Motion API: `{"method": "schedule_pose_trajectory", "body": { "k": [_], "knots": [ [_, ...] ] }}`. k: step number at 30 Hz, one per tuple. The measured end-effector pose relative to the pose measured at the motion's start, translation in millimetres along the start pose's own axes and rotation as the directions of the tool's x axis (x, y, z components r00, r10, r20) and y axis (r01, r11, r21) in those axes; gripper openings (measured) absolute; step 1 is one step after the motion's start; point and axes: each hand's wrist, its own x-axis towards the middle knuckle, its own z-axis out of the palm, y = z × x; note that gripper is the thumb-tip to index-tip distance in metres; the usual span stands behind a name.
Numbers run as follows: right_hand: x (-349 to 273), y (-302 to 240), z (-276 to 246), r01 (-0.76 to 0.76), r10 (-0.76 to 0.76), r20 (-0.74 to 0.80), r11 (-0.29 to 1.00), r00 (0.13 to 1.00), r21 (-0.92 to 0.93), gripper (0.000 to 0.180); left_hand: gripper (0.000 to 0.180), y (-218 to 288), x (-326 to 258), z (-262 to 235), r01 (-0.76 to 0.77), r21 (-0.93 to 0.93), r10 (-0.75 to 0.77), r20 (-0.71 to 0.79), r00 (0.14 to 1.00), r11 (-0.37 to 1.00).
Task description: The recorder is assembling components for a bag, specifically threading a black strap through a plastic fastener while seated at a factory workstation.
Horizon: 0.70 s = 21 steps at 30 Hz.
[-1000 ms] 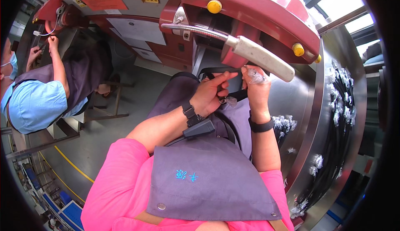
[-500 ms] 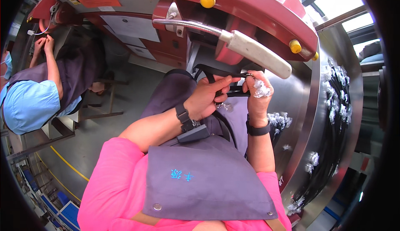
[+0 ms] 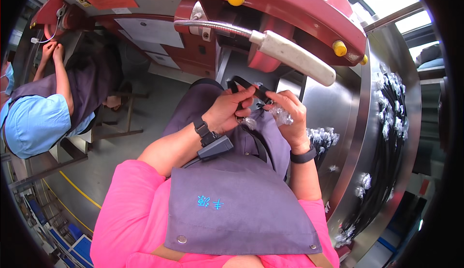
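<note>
Both hands are in front of the apron, just below a red machine's wheel. My left hand (image 3: 226, 111) is closed with thumb and fingers pinching a black strap (image 3: 261, 95), which loops up beyond the fingertips. A crumpled clear plastic wrap (image 3: 249, 122) hangs beneath that hand. My right hand (image 3: 293, 123) grips the other part of the strap between thumb and fingers, with another clear plastic wrap (image 3: 282, 115) bunched against its palm. What lies inside the wraps is too small to make out.
Overhead is the red machine (image 3: 290, 7), with a red wheel (image 3: 265, 50) and a pale lamp (image 3: 297, 59) on a flexible arm. A metal trough (image 3: 362, 123) at right holds several black straps (image 3: 386, 142) with plastic-wrapped ends. Another person (image 3: 38, 118) sits at left.
Both hands have come down and slightly closer to my body. My right hand has turned, and the strap between the hands is now a shorter bent loop.
</note>
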Motion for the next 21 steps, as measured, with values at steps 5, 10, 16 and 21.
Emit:
{"method": "schedule_pose_trajectory", "body": {
  "k": [5, 10, 16, 21],
  "knots": [
    [0.1, 5.5, 3.0, -0.105, 0.101, -0.069, 0.993, 0.993, -0.057, 0.034, 0.015, 1.3, -2.1, -2.4, -0.150, 0.115, 0.149, 0.011, 0.989, 0.982],
    [7.7, 1.1, 6.4, -0.126, 0.122, -0.163, 0.992, 0.979, -0.015, 0.024, 0.014, 0.7, -3.5, 0.7, -0.139, 0.118, 0.144, -0.035, 0.989, 0.983],
    [12.2, 6.4, 12.8, -0.173, 0.200, -0.244, 0.977, 0.949, 0.127, 0.016, 0.014, 6.1, -0.1, 4.1, -0.092, 0.050, 0.091, 0.012, 0.996, 0.995],
    [17.9, 15.7, 20.2, -0.251, 0.307, -0.276, 0.943, 0.911, 0.220, 0.011, 0.023, 4.8, 3.2, 15.7, -0.125, -0.006, 0.125, -0.041, 0.991, 0.992]
  ]
}}
